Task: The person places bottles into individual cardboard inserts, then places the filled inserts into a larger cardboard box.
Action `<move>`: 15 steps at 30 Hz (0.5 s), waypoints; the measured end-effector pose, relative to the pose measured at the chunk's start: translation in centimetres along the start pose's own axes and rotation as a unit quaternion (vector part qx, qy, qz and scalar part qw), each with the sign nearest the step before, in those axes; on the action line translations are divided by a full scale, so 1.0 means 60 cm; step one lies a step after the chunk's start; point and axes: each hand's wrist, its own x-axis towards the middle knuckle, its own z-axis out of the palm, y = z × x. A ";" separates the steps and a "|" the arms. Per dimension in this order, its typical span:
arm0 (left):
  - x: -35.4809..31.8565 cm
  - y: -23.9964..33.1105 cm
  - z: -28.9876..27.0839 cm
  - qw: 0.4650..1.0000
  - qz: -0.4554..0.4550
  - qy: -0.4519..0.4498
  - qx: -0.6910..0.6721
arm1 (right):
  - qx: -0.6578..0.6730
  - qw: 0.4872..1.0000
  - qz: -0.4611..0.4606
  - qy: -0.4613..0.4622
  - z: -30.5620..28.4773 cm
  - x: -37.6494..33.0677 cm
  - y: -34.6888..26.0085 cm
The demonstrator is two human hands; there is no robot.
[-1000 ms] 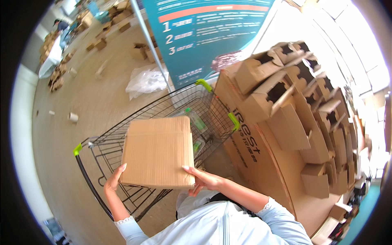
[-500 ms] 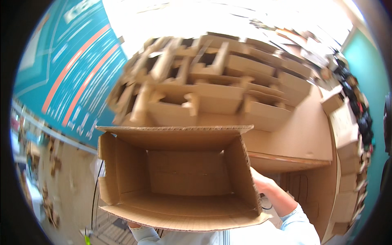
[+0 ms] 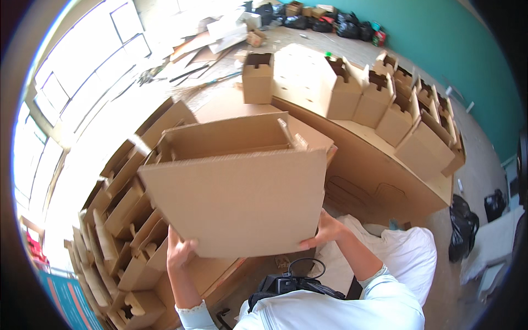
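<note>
Brown corrugated cardboard fills most of what we see: we hold a large, open rectangular carton (image 3: pixel 236 187) up in front of our chest, its mouth tipped away from us so that we look down on one broad plain side and just past the upper rim into the bare inside. Our left hand (image 3: pixel 180 252) grips the lower left corner of that side, fingers curled up over the edge, and our right hand (image 3: pixel 324 230) presses against the lower right corner with fingers spread along the edge; both hands are closed on the carton and carry its weight between them, clear of any surface. As we judge it, the carton is already folded into shape, since its walls stand square and its flaps are up, and nothing shows inside it; what is left is to set it down somewhere. To our left a long row of smaller folded cardboard boxes with notched handle cut-outs (image 3: pixel 126 220) lies stacked edge to edge, and ahead and to the right more of the same boxes (image 3: pixel 385 104) stand on a big flat cardboard bench (image 3: pixel 379 165). A white sack (image 3: pixel 401 253) sits on the floor near our right arm, black bags (image 3: pixel 467 231) beyond it, and loose flattened sheets (image 3: pixel 203 44) litter the far floor below a teal wall (image 3: pixel 440 33).
</note>
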 end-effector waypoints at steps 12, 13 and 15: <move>0.118 -0.084 0.177 0.993 -0.067 -0.051 0.087 | -0.087 0.863 -0.113 0.485 -0.234 0.157 0.047; 0.094 -0.101 0.176 0.991 -0.093 -0.045 0.089 | -0.161 0.826 -0.144 0.520 -0.271 0.199 0.068; 0.041 -0.151 0.147 0.982 -0.132 -0.026 0.130 | -0.318 0.738 -0.104 0.586 -0.304 0.287 0.074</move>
